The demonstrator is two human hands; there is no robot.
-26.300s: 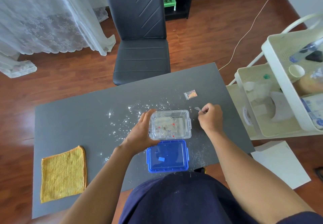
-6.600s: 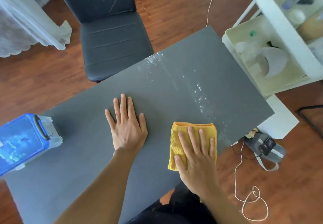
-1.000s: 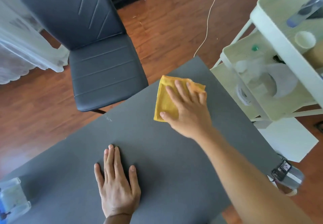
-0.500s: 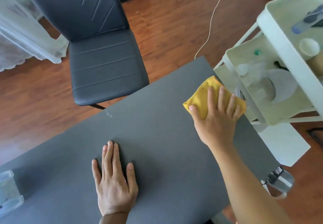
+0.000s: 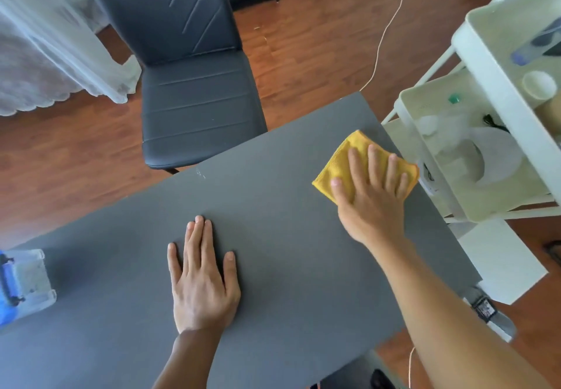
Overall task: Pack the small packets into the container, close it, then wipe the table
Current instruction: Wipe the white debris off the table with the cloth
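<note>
step: wiping the table point(image 5: 288, 267), last part of the task by the look of it
right hand point(image 5: 368, 197): flat, fingers spread and straight, pressing the cloth point(image 5: 340, 161) at right of frame near the table's far right corner; nothing gripped
left hand point(image 5: 202, 279): flat, palm down on bare tabletop, centre-low frame; holds nothing, seems to brace
container point(image 5: 22, 285): far left edge of frame, on the table, partly cut off; lid looks on, can't confirm latched
cart point(image 5: 473, 54): just beside the table edge at the cloth
technique: keep the palm flat over the cloth, overlap strokes, pull inward from the edge so the cloth neither slips off nor snags the cart
unwiped: the area under the left hand and round the container likely needs a pass
</note>
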